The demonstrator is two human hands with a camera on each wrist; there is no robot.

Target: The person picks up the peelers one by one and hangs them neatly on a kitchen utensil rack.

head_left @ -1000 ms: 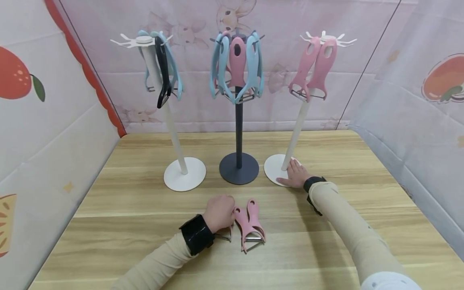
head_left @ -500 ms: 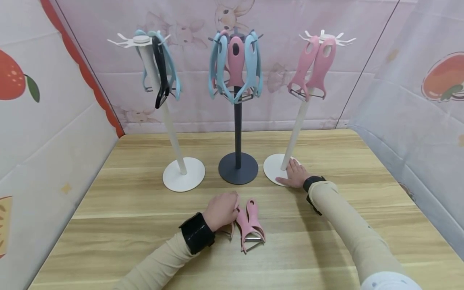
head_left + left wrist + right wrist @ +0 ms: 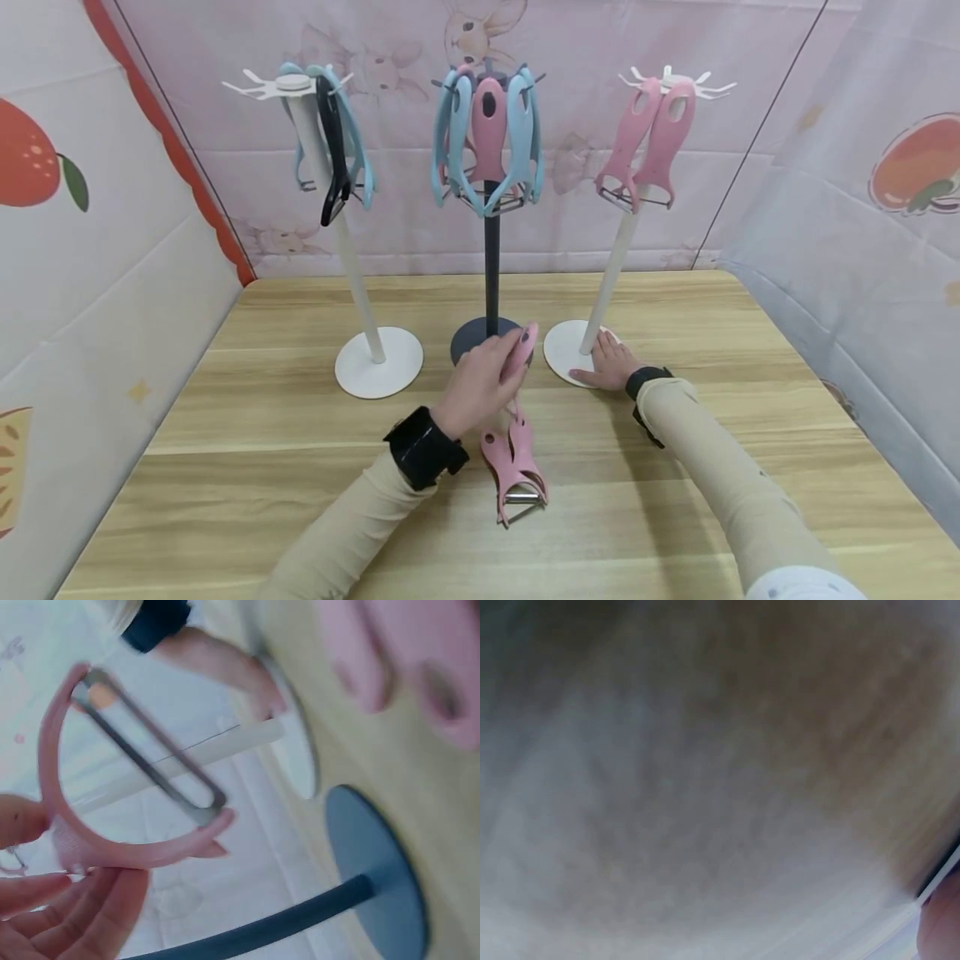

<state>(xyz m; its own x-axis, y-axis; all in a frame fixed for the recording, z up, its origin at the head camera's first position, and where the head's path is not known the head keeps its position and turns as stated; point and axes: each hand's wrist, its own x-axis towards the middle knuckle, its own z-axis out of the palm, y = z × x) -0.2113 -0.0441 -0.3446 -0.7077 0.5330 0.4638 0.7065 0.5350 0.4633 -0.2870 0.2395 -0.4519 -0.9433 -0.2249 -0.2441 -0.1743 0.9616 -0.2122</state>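
My left hand (image 3: 480, 379) pinches a pink peeler (image 3: 522, 348) by its handle, raised over the table in front of the dark stand (image 3: 492, 258). In the left wrist view the peeler's curved fork (image 3: 127, 853) and metal blade face the camera. Below it, two more pink peelers (image 3: 501, 458) lie overlapping on the wood. My right hand (image 3: 613, 363) rests with fairly straight fingers on the round base (image 3: 562, 350) of the right white stand. Only a fingertip (image 3: 941, 926) shows at the edge of the right wrist view, which is blurred.
Two pink peelers (image 3: 667, 137) hang on the right stand's hooks. Blue and pink peelers (image 3: 489, 125) crowd the dark stand's top. The left white stand (image 3: 360, 287) carries blue peelers and a black one (image 3: 333, 150). Printed cloth walls (image 3: 847, 217) enclose the table.
The left hand has lifted a pink peeler off the table and moved it forward and right, toward the dark stand's base. The right hand stays on the white base.
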